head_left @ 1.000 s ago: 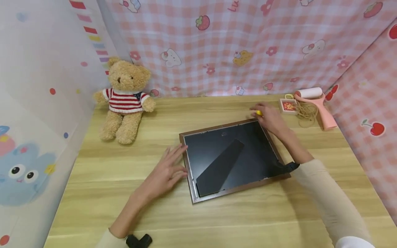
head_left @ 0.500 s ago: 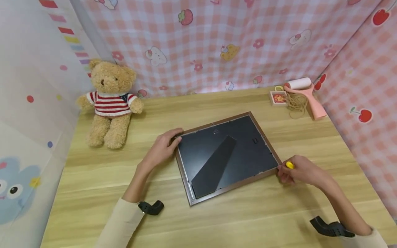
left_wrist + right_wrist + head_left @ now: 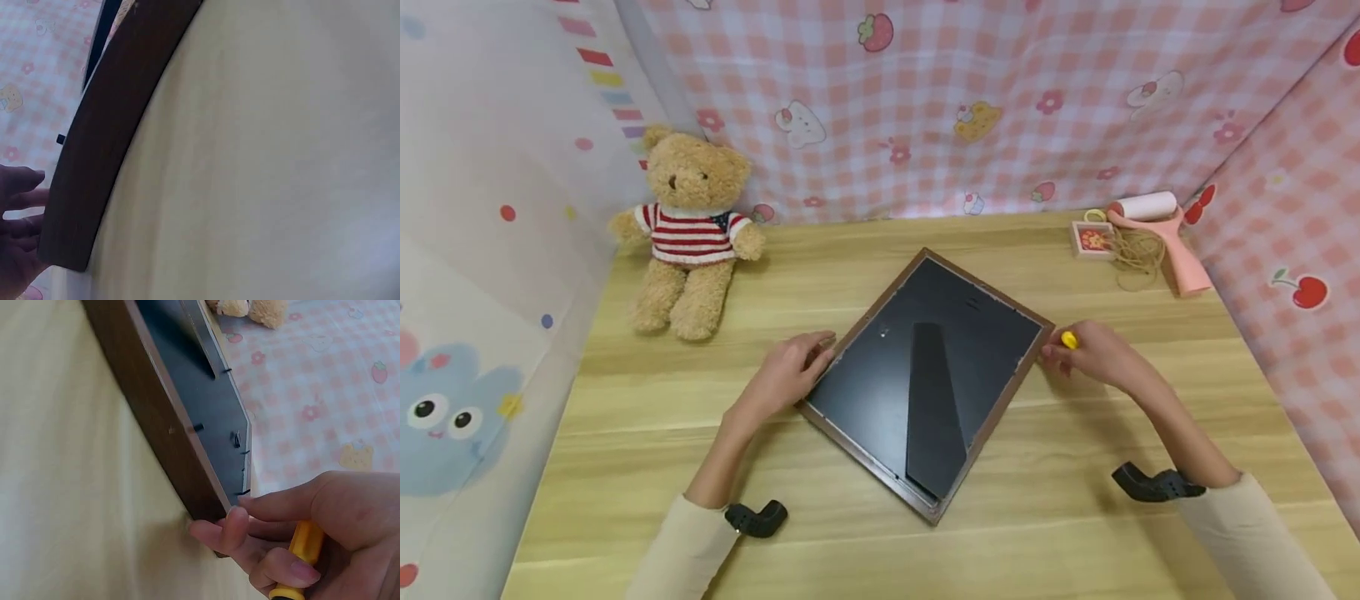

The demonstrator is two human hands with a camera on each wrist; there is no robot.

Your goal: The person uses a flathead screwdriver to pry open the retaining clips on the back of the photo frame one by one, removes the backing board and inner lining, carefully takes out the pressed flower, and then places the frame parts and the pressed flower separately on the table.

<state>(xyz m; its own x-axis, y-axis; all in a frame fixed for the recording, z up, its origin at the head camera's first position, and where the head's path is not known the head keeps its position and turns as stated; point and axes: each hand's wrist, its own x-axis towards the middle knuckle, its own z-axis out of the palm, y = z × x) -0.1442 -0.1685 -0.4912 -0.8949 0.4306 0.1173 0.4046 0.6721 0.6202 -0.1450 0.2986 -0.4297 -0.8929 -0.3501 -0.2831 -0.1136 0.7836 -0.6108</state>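
Rotated since half a second ago, the picture frame (image 3: 928, 379) sits cornerwise between both hands. Left hand (image 3: 790, 371) touches its left corner, fingers relaxed; right hand (image 3: 1093, 350), curled round a yellow-handled tool (image 3: 1069, 340), presses the right corner and could slip, so the tool scratches the frame.

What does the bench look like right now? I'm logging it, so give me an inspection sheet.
Surface: wooden table, light grain.
Job's things: frame face down, black back and stand up, lying cornerwise.
Clutter: teddy back left; lint roller, string and small box back right.
Hands: left hand touches the frame's left corner; right hand at its right corner, gripping a yellow tool.
Cables: nothing seen.
Surroundings: pink checked cloth behind and right.
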